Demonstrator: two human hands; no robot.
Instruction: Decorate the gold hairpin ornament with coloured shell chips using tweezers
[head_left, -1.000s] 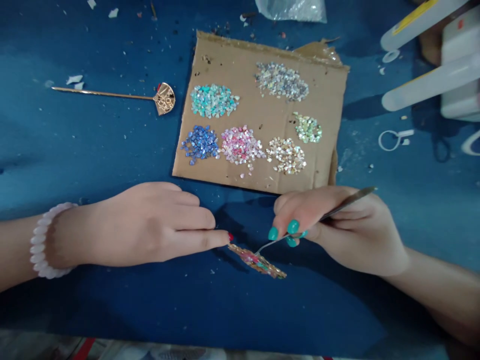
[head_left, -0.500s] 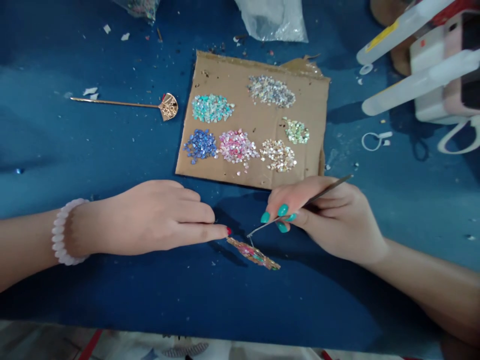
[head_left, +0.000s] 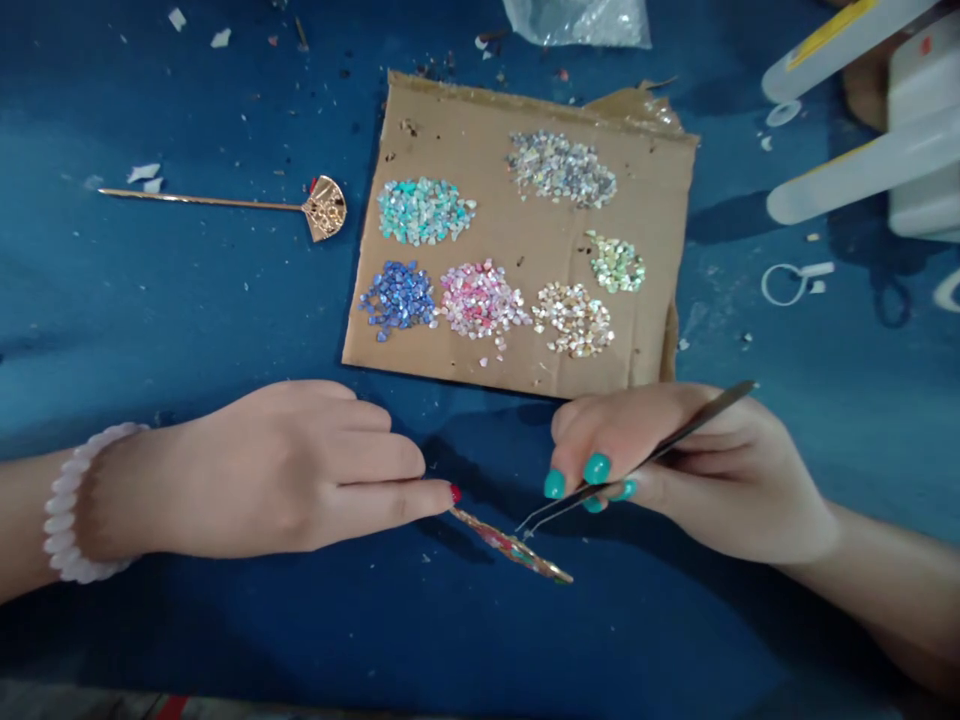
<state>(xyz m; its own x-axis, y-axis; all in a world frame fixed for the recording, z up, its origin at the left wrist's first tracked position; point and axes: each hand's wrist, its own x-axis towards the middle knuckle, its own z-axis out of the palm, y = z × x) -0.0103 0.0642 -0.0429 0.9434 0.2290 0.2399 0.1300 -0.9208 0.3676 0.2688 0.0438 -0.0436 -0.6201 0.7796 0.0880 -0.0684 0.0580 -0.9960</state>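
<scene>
My left hand point(head_left: 300, 470) is closed, its index fingertip and thumb at the near end of a slim gold-rimmed ornament point(head_left: 517, 548). Pink, red and green pieces show on the ornament, which is turned almost edge-on; any part of it under my palm is hidden. My right hand point(head_left: 690, 470) pinches dark metal tweezers point(head_left: 694, 425) between thumb and fingers. The two bent tips of the tweezers stand a little apart, just above the ornament's upper edge. Whether they hold a chip is too small to tell.
Beyond my hands lies a cardboard sheet point(head_left: 450, 115) with several piles of coloured shell-like chips. A gold hairpin with a fan-shaped head point(head_left: 325, 208) lies to its left. At right are white tubes point(head_left: 862, 170) and a white ring point(head_left: 780, 285); a clear plastic bag point(head_left: 581, 22) lies behind.
The ornament has turned more edge-on in my left hand. The tweezers have shifted right relative to the ornament, and their tips show more clearly apart. The whole view has moved slightly.
</scene>
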